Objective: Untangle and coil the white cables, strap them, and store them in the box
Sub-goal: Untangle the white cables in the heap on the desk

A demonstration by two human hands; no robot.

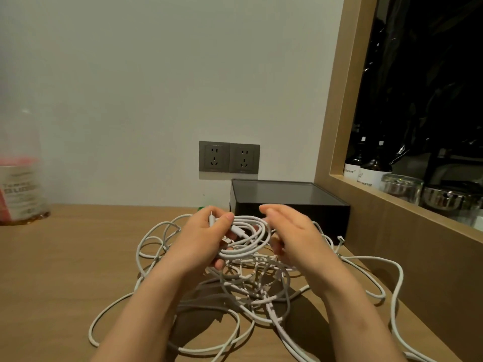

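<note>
At the far left of the wooden table (65, 257) I see a blurred clear bottle (19, 178) with a red and white label, standing against the wall. Moving right, the white cables (235, 291) lie in a loose tangle across the middle of the table, loops spilling left, near and right. My left hand (206, 239) is above the tangle, closed on a small coil of white cable (251, 241), with the thumb pressing a connector end against the fingers. Behind it on the wall are two grey sockets (229, 157). My right hand (290, 231) is just right of the coil, fingers curled and loosely spread; I cannot tell whether they pinch a strand. Beyond the hands, the black box (287, 202) sits at the far right of the table against the wall, touching the wooden window frame (345, 100). On the ledge at far right stand dark bottles (366, 168) and glass jars (402, 188).
</note>
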